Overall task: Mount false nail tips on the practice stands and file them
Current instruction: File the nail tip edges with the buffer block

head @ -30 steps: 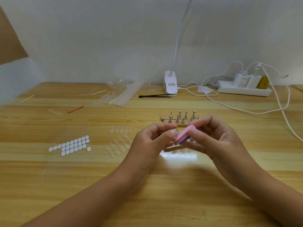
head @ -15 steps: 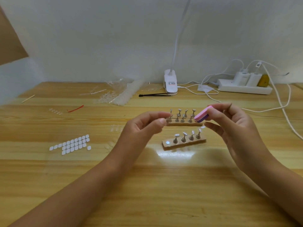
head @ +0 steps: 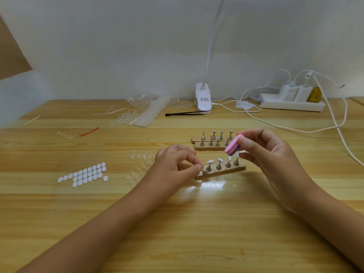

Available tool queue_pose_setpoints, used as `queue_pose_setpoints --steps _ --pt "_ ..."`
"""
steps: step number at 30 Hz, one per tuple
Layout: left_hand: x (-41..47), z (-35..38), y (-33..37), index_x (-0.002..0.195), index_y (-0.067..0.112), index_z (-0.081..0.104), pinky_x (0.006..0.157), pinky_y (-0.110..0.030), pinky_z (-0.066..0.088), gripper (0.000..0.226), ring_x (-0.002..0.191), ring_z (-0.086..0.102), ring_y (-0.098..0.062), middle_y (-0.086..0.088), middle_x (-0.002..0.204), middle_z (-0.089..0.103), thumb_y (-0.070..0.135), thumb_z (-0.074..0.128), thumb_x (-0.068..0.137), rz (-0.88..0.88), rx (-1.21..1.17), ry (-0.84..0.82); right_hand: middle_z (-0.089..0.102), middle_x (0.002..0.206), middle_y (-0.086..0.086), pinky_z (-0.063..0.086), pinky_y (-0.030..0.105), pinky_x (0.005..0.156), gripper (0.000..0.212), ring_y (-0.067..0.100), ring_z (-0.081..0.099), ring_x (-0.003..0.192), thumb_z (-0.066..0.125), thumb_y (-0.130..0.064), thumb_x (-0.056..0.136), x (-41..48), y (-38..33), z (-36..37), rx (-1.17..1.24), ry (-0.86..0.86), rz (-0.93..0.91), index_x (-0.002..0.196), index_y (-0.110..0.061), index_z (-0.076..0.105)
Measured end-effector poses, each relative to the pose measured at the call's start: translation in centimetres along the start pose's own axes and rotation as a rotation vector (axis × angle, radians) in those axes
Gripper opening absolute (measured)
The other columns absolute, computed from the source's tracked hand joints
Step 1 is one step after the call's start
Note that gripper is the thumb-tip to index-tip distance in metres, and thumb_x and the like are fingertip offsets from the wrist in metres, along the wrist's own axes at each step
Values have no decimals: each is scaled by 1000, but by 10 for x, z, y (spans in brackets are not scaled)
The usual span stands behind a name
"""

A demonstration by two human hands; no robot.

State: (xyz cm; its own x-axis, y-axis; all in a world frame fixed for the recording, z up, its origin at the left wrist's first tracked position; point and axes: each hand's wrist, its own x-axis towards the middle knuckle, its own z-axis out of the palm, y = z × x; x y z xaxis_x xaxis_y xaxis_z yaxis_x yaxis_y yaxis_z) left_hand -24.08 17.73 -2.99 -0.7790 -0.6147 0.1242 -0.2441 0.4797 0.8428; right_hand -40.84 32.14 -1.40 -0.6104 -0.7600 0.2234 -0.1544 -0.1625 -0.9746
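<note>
A near wooden base [head: 239,169] carries a row of small metal practice stands [head: 219,164] with clear nail tips on top. My left hand [head: 175,164] pinches the leftmost stand [head: 204,172] at the base's left end, fingertips down on it. To the right, my right hand [head: 269,154] grips a pink and purple buffer block [head: 233,147] just above the row's right end. Two more bases with stands [head: 212,140] lie just behind. Loose clear nail tips [head: 137,172] lie left of my left hand.
White adhesive tabs [head: 82,174] are laid out at the left. A plastic bag of tips [head: 145,113], black tweezers [head: 183,114] and a lamp clip [head: 203,99] sit at the back. A power strip [head: 291,105] with trailing white cables [head: 334,123] is at the back right.
My hands have parted. The left hand came down from mid-air to the left end of the near base. The right hand carried the buffer block to the right and holds it raised.
</note>
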Motion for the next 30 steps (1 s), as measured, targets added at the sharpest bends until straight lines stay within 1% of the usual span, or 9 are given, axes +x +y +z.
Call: queue_pose_setpoints --steps 3,7,9,12,14,19,22,27,30 --pt "1 1 0 72 38 69 89 -17 35 14 119 40 -3 27 109 56 33 72 85 -19 -18 20 73 100 2 56 23 82 41 15 69 96 69 -42 72 0 1 0 -8 -4 4 105 -17 66" --pt "3 6 0 75 37 69 100 -34 39 11 118 43 -9 25 108 58 36 71 86 -33 -36 41 73 99 2 55 21 77 40 13 69 93 68 -41 74 0 2 0 -22 -6 0 105 -16 66" --pt "4 8 0 80 36 69 90 -29 41 9 104 44 -9 23 106 60 36 69 88 -22 -53 39 73 98 2 55 21 75 38 12 68 92 68 -40 74 0 3 0 -23 -10 0 104 -17 66" --pt "4 9 -2 82 37 68 70 -21 35 8 81 43 -3 24 85 58 36 67 90 -9 -53 60 73 98 2 54 20 74 38 11 68 91 68 -41 74 0 3 0 -29 -10 -2 104 -18 66" --pt "4 6 -2 84 39 68 68 -21 35 8 70 48 4 20 85 61 39 66 91 -13 -47 61 73 98 2 54 19 73 38 12 68 91 67 -41 75 0 4 0 -33 -4 -6 105 -18 66" --pt "3 -3 -1 86 36 69 77 -18 36 7 86 57 15 22 88 70 37 65 91 -5 -59 70 73 98 1 54 19 72 41 12 68 93 68 -44 73 2 4 -2 -23 10 -9 105 -18 66" --pt "5 -5 -2 82 35 70 74 -20 36 9 79 56 16 21 85 70 37 67 90 -20 -61 68 73 97 0 54 18 72 40 10 68 91 68 -44 72 2 5 -2 -20 14 -10 104 -19 66" --pt "6 0 0 84 34 70 66 -3 40 5 77 60 10 28 84 67 34 70 89 12 -31 51 73 98 1 53 17 72 37 10 68 91 68 -43 74 2 6 -2 -25 4 -11 103 -20 67" --pt "7 2 1 92 38 68 74 -10 37 22 92 54 7 21 90 65 57 63 82 59 40 87 73 98 1 53 17 72 37 10 68 91 68 -42 73 2 6 -1 -28 9 -8 103 -20 67"
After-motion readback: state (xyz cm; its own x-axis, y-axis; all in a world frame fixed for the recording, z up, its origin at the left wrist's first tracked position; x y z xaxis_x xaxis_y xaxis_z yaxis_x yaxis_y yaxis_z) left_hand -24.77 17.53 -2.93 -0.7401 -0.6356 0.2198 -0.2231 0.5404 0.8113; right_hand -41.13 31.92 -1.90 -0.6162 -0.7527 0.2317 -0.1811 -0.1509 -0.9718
